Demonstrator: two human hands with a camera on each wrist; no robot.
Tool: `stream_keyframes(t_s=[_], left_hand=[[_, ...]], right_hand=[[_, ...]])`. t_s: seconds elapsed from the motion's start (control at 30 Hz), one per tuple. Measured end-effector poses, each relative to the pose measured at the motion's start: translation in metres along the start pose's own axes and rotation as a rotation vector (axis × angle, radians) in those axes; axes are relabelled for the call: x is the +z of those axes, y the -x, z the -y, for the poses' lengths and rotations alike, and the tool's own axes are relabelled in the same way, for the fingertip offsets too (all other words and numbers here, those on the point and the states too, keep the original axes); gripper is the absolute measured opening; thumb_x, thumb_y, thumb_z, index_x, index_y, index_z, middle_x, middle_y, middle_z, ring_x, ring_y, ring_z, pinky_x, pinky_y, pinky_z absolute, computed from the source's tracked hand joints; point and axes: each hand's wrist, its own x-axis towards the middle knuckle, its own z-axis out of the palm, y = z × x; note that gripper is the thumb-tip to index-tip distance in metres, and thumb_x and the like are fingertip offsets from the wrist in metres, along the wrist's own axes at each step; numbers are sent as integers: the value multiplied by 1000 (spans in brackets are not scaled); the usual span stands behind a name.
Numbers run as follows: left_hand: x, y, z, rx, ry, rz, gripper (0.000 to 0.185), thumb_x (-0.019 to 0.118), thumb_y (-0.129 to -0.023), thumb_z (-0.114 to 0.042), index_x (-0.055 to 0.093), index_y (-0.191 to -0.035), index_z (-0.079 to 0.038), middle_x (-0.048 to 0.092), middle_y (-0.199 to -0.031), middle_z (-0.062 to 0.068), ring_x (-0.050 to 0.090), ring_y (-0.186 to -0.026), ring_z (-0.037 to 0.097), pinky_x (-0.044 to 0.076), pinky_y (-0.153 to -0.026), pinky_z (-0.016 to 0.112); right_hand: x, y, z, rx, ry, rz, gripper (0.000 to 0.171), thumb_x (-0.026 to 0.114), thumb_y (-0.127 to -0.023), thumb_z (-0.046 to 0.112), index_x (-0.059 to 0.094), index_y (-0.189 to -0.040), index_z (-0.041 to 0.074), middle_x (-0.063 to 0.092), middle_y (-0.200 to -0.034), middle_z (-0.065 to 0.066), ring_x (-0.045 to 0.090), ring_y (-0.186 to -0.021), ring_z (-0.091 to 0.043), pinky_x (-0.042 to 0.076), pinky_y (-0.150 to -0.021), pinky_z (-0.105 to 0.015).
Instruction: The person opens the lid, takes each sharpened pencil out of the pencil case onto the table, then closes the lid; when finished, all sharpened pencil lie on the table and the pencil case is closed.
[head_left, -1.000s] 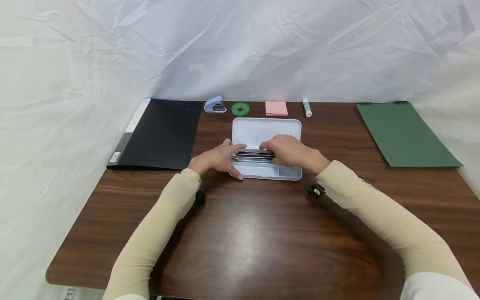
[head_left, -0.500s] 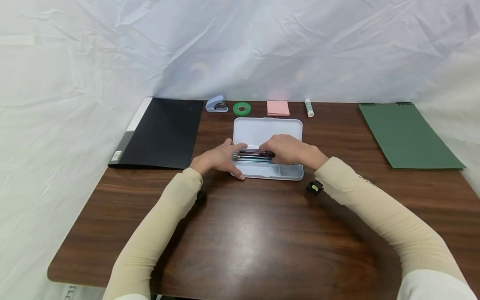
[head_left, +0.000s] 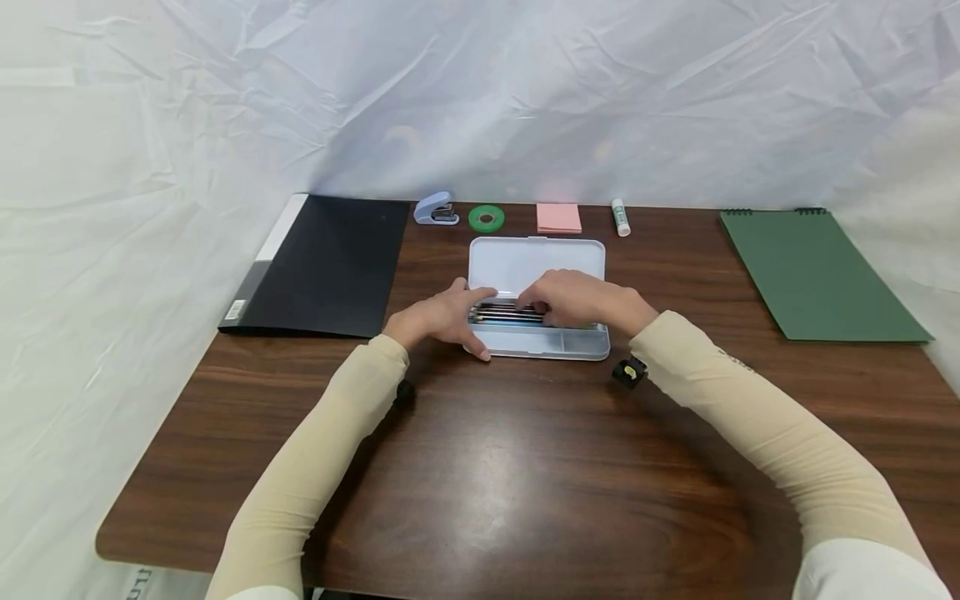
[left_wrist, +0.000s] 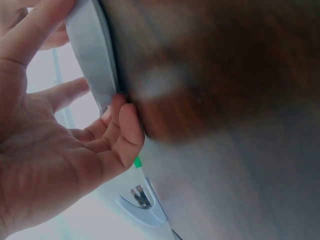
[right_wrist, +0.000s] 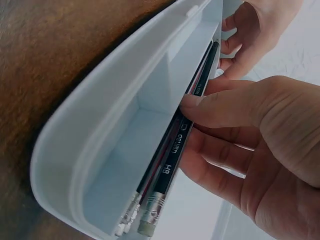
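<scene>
A white pencil case lies with its lid raised at the back. Several dark pencils and a light-blue one lie in its long rear compartment. My left hand holds the case's left end, thumb at the front edge and other fingers toward the back. Among the pencils, my right hand pinches a black pencil marked HB, thumb on top and fingers behind it. Silver ferrules and eraser ends point to the right end of the case. Part of the pencils is hidden under the right hand.
Along the table's back stand a light-blue stapler, green tape roll, pink sticky notes and glue stick. A black folder lies left, a green spiral notebook right. White sheeting hangs behind.
My right hand has shifted slightly left relative to the case, and more of the light-blue pencil shows right of it. The left hand keeps its place on the case.
</scene>
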Motion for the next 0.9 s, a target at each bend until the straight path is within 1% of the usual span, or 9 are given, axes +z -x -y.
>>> stream_keyframes(t_s=[0.13,0.23,0.37,0.53,0.77,0.9], left_hand=[[0,0,0,-2,0,4,104,86,-76,-45,25,-159,-30,33,-133,12,46,-118,29,43,-97,44],[-1,0,1,0,5,7,104,86,-75,-45,25,-159,-31,33,-132,12,46,-117,28,43,-96,44],[-1,0,1,5,13,8,104,86,-75,-44,25,-159,-31,33,-130,11,46,-117,29,43,-95,44],[-1,0,1,12,21,7,104,87,-75,-44,25,-158,-31,32,-129,12,45,-117,29,43,-96,44],[-1,0,1,7,15,1,105,87,-75,-44,25,-158,-31,32,-132,11,45,-118,29,43,-97,44],[0,0,1,9,14,-1,104,87,-75,-43,26,-158,-31,32,-132,11,45,-118,29,43,-98,44]], right_hand=[[-3,1,-2,-16,-14,24,43,63,-90,-6,68,-128,12,68,-92,-4,54,-78,-17,46,-75,-35],[-7,3,-2,-7,-31,52,46,62,-90,-7,67,-130,14,68,-95,-5,55,-80,-18,47,-75,-35],[-13,5,-3,7,-58,78,51,61,-87,-10,66,-132,14,69,-99,-6,57,-84,-20,49,-78,-37],[-15,8,-8,-4,-99,93,53,59,-85,-13,66,-131,12,71,-107,-8,61,-89,-20,52,-82,-38],[-22,15,-13,9,-101,99,51,59,-84,-12,67,-130,11,72,-104,-7,62,-88,-20,53,-84,-39],[-25,22,-18,21,-101,89,49,59,-86,-11,68,-128,10,73,-102,-7,63,-88,-19,54,-81,-38]])
